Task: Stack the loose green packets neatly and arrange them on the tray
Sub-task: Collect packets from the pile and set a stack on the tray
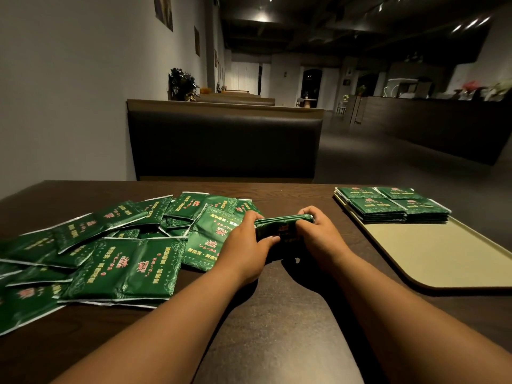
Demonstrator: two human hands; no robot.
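Both hands closed on small packet stack (282,227), desk centre: left hand (243,245), right hand (318,234). Square edges first. Tray (432,253) at 3 o'clock; loose packets (122,245) at 9.

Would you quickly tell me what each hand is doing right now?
Left hand: closed on the left end of the packet bundle.
Right hand: closed on the right end of the same bundle, above the table.

Single head-worn wide-angle view, facing forward and down, close over the table (277,314), room beyond
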